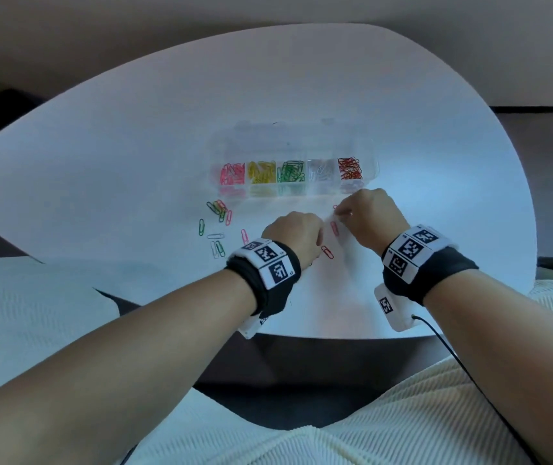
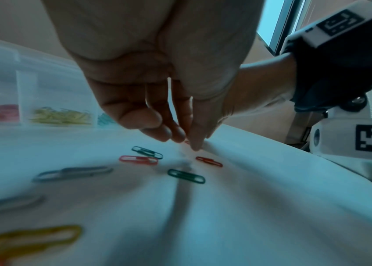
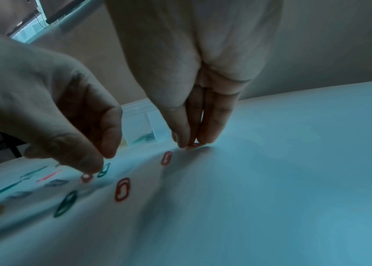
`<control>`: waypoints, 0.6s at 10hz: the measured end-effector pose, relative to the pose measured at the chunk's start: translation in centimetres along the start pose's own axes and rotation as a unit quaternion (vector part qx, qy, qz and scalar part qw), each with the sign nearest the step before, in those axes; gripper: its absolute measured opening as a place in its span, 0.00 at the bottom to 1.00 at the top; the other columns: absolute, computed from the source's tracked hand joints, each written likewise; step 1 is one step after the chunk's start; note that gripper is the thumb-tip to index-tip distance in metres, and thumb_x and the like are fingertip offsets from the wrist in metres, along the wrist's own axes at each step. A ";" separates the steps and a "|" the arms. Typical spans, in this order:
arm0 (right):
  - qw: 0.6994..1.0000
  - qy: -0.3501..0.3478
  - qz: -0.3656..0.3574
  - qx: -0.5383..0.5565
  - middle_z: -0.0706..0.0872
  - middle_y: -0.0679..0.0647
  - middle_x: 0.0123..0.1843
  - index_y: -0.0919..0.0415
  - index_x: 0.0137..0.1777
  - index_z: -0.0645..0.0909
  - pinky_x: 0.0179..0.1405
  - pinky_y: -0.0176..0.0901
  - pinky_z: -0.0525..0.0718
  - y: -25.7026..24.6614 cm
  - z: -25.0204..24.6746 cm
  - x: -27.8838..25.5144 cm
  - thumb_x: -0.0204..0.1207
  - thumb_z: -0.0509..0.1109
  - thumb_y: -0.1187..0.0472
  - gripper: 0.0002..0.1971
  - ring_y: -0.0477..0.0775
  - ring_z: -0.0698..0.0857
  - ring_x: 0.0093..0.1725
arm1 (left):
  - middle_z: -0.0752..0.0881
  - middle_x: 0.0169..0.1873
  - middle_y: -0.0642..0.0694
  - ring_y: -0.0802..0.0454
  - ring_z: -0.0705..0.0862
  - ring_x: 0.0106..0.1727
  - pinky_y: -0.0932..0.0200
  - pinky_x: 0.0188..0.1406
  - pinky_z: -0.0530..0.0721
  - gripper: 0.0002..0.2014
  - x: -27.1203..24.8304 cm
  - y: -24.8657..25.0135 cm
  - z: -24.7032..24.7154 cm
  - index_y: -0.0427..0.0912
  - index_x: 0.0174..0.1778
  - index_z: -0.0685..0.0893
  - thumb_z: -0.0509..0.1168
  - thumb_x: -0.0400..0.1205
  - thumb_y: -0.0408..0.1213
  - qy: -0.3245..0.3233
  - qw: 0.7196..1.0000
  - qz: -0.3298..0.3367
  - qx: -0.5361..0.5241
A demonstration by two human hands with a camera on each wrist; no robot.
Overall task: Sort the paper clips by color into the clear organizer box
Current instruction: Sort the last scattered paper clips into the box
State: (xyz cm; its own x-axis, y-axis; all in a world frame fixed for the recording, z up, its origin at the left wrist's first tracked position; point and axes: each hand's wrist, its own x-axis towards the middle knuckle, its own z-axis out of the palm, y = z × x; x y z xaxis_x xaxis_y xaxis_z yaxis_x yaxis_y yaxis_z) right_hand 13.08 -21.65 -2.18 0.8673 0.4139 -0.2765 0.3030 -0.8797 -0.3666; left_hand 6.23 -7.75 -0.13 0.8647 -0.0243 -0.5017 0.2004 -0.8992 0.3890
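Note:
The clear organizer box (image 1: 370,162) lies open on the white table, with pink, yellow, green, white and red clips in separate compartments. My right hand (image 3: 188,144) points down just in front of it and pinches a red paper clip (image 3: 194,144) against the table. My left hand (image 2: 186,143) is close beside it, thumb and fingers closed on the end of another red clip (image 3: 86,177) that lies on the table. Two more red clips (image 1: 334,228) (image 1: 327,252) sit between the hands.
Several loose green, white, pink and yellow clips (image 1: 216,226) are scattered on the table (image 1: 134,162) left of my left hand. The table's near edge runs just behind my wrists. A cable hangs from the right wrist band (image 1: 412,253).

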 end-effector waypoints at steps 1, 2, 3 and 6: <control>0.998 0.036 0.028 0.031 0.92 0.58 0.45 0.59 0.46 0.91 0.46 0.49 0.86 0.6 0.2 0.0 0.75 0.70 0.68 0.09 0.62 0.88 0.47 | 0.84 0.52 0.47 0.45 0.83 0.53 0.54 0.50 0.82 0.10 1.1 -0.4 0.8 0.49 0.55 0.85 0.64 0.81 0.34 0.026 0.999 0.044 0.008; 0.994 0.051 0.072 0.064 0.92 0.58 0.44 0.59 0.46 0.90 0.47 0.49 0.86 1.2 0.1 0.1 0.73 0.72 0.67 0.07 0.61 0.88 0.47 | 0.83 0.55 0.42 0.43 0.81 0.55 0.53 0.49 0.82 0.14 2.3 0.2 1.2 0.45 0.62 0.84 0.59 0.83 0.31 0.027 0.988 0.144 0.057; 0.986 0.064 0.117 0.101 0.92 0.60 0.45 0.62 0.49 0.90 0.51 0.49 0.86 1.6 -0.2 0.2 0.73 0.75 0.66 0.07 0.60 0.88 0.48 | 0.84 0.57 0.41 0.46 0.82 0.51 0.60 0.38 0.80 0.14 3.9 0.4 1.7 0.41 0.62 0.84 0.59 0.84 0.31 0.019 0.973 0.189 0.134; 0.976 0.034 0.189 0.103 0.91 0.59 0.42 0.60 0.43 0.92 0.39 0.41 0.84 1.7 -0.5 0.5 0.71 0.78 0.63 0.02 0.61 0.88 0.41 | 0.84 0.54 0.41 0.42 0.80 0.47 0.58 0.40 0.74 0.12 4.9 2.1 0.1 0.41 0.58 0.86 0.61 0.83 0.30 -0.050 0.984 0.077 0.155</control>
State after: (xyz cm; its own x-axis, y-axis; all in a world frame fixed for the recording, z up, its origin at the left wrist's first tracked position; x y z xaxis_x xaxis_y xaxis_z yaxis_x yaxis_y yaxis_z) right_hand 14.23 -23.06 -2.51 0.9280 0.0466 -0.3697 -0.1235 -0.8976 -0.4231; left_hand 10.80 -9.84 -1.84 0.8216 -0.2000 -0.5339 -0.0937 -0.9711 0.2195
